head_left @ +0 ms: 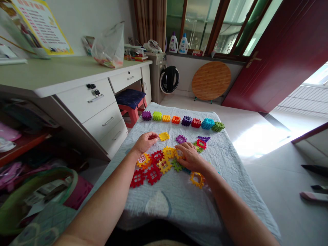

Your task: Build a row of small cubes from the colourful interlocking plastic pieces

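My left hand (pixel 146 141) is closed in a pinch at the left edge of a yellow square interlocking plastic piece (pixel 164 136). My right hand (pixel 190 155) has its thumb and fingers around another yellow interlocking piece (pixel 179 154), partly covering it. Loose pieces lie between and below my hands: red ones (pixel 153 174), yellow ones (pixel 164 165) and a green one (pixel 176 165). Beyond the right hand are a purple piece (pixel 181 139), a red frame (pixel 201 144) and a purple triangle (pixel 204 139). A yellow frame (pixel 197 179) lies by my right forearm.
Several assembled cubes, such as a purple one (pixel 147 115) and a blue one (pixel 207 123), form a row along the far side of the cloth-covered table (pixel 143 201). A white desk (pixel 97 102) and a stool (pixel 131 99) stand left; a bin (pixel 69 181) is lower left.
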